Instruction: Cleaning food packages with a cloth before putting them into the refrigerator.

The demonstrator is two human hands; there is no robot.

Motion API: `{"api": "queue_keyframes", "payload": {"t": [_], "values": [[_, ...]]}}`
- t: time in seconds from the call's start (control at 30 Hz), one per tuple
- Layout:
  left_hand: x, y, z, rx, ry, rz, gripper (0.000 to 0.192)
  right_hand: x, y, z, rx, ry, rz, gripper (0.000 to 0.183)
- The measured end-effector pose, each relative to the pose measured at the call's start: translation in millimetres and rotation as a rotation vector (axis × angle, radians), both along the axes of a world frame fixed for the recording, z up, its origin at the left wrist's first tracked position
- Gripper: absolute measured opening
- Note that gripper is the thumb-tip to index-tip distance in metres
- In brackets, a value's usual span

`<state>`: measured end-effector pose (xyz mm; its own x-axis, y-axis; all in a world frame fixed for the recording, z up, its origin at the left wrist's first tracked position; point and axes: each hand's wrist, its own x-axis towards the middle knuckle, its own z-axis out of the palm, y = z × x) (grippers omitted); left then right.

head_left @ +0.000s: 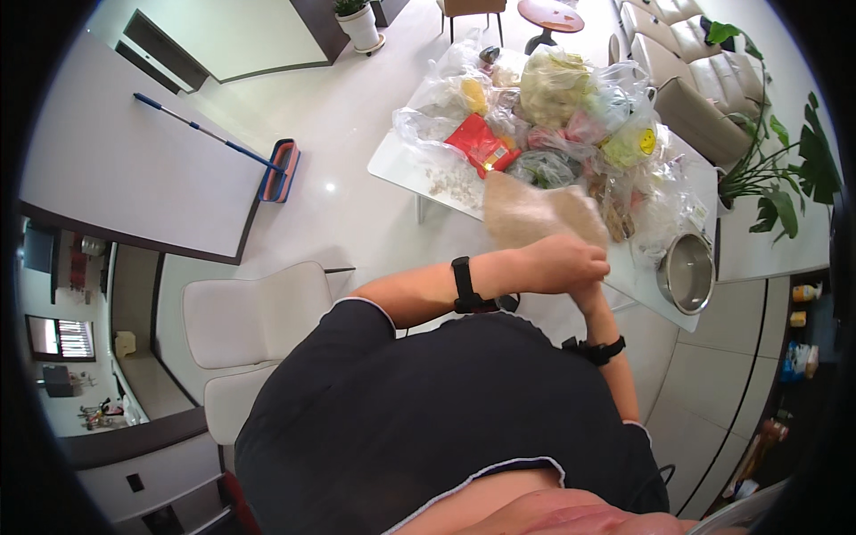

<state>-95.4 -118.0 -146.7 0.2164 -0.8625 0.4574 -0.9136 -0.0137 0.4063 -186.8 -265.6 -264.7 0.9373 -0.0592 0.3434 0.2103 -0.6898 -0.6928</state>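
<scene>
My left hand [567, 262] is curled at the near edge of the white table [388, 160], closed on a tan, blurred sheet or bag [538, 208]; cloth or paper, I cannot tell which. Crossing beneath it, my right hand [588, 290] is mostly hidden, so its grip does not show. The tan piece spreads out beyond my hands, over the table edge. Just past it lie a red packet [478, 142] and a clear plastic bag with something green inside [545, 167]. Small pale pieces [455, 187] are scattered on the tabletop to the left.
More filled plastic bags [555, 87] heap up across the table. A steel bowl [687, 274] sits at its right corner. Pale chairs [257, 317] stand left of me, and a broom with dustpan [281, 170] leans by the wall. A leafy plant [769, 167] and sofa [695, 114] are at right.
</scene>
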Motion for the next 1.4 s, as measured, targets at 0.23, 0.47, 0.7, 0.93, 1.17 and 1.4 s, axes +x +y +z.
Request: {"api": "queue_keyframes", "payload": {"t": [0.23,0.47,0.7,0.93,1.17,1.4], "values": [[77,-19,11,-0.298,0.431,0.017,0.032,96,-92,40,0.847,0.16,0.202,0.042],[287,76,-212,0.01,0.375,0.967,0.019,-8,-225,-13,0.323,0.461,-0.099,0.031],[408,105,-319,0.537,0.713,1.066,0.044,-65,-175,39,0.02,0.527,-0.639,0.03],[419,119,-296,0.421,0.488,0.995,0.018,-30,-137,55,0.02,0.51,-0.765,0.029],[375,102,-216,0.237,0.059,0.698,0.01,39,-140,55,0.013,0.391,-0.684,0.028],[360,81,-158,0.202,-0.025,0.607,0.007,96,-157,68,0.024,0.244,-0.643,0.027]]}}
